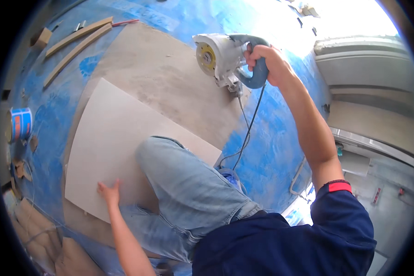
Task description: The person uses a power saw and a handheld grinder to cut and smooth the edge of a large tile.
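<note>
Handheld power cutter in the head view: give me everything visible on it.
The power cutter has a pale, scuffed, metallic-looking housing around a round yellow face, with metal fittings underneath. Its blue-grey, plastic-looking loop handle is gripped by the right hand. The yellow face points left in the picture, over the brown sheet, beyond the pale panel; contact below is unclear. A dark cord trails from the handle. Whether it is running can't be told.

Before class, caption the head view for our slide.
Right hand grips a corded circular saw; left hand rests on a pale flat panel.
</note>
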Tool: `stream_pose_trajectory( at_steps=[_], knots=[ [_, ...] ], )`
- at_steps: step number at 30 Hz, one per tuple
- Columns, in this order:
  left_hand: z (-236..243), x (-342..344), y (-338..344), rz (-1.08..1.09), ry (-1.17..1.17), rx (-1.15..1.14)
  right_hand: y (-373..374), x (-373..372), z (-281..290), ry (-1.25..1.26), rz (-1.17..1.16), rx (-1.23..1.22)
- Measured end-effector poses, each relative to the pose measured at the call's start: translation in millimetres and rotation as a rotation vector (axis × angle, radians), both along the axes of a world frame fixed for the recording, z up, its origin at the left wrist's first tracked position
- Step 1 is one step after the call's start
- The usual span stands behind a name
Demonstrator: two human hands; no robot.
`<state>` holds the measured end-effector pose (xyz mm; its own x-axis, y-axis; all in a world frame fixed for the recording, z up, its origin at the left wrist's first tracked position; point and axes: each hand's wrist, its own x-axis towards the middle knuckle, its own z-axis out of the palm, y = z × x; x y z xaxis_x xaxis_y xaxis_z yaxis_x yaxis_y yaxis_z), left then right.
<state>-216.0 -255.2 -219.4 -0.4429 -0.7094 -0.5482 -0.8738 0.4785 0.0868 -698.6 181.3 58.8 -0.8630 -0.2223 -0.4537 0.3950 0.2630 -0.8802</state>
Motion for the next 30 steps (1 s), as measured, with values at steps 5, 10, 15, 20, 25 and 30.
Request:
stream_pose_trajectory(
  at_steps=[5, 10, 15, 20, 25, 30],
  knots=[
    [17.8, -83.9, 20.7, 0.390, -0.163, 0.116, 4.0, -20.8, 6.7, 0.019, 0.037, 0.061],
    [27.0, -110.5, 12.6, 0.177, -0.153, -0.181, -16.0, -36.6, 14.3, 0.082, 0.018, -0.044],
    [49.7, -157.5, 9.7, 0.048, -0.019, -0.053, -69.2, -39.7, -4.5, 0.135, 0.187, 0.073],
    [62.5, -172.1, 8.8, 0.074, -0.175, -0.059, -149.9, -44.5, -44.8, 0.117, 0.300, 0.015],
    [61.0, -178.1, 11.4, 0.107, -0.197, -0.018, -209.4, -34.5, -91.2, 0.124, 0.361, -0.081],
    [62.2, -174.5, 6.6, 0.106, -0.194, -0.060, -254.4, -19.7, -115.8, 0.169, 0.372, -0.098]
  ],
)
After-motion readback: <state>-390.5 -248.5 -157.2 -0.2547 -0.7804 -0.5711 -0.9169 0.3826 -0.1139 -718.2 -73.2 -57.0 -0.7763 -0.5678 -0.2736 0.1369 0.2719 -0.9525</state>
